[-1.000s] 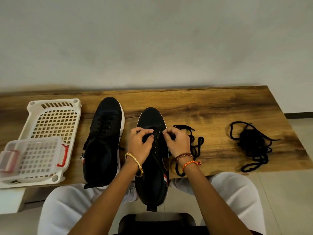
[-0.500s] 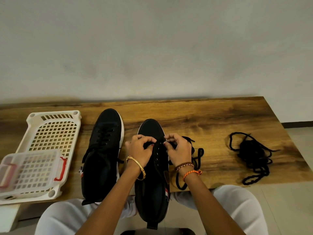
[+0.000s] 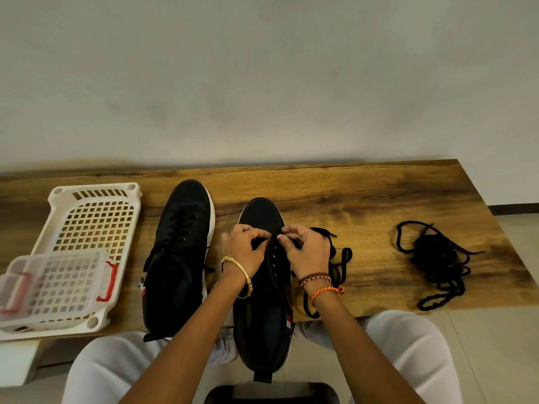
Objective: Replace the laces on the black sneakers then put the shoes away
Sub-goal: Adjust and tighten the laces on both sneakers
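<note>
Left hand (image 3: 243, 247) and right hand (image 3: 306, 252): each grip pinches the black lace (image 3: 335, 266) at the unlaced sneaker (image 3: 264, 287), which overhangs the tabletop (image 3: 350, 199) near edge; laced sneaker (image 3: 179, 258) just left.

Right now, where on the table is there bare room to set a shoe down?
Bare wood lies between the lace beside the right sneaker and the tangled lace pile, and along the wall edge behind them. The left side is crowded: white basket, left sneaker.

Black sneakers (image 3: 178, 258), white basket (image 3: 93, 196)
</note>
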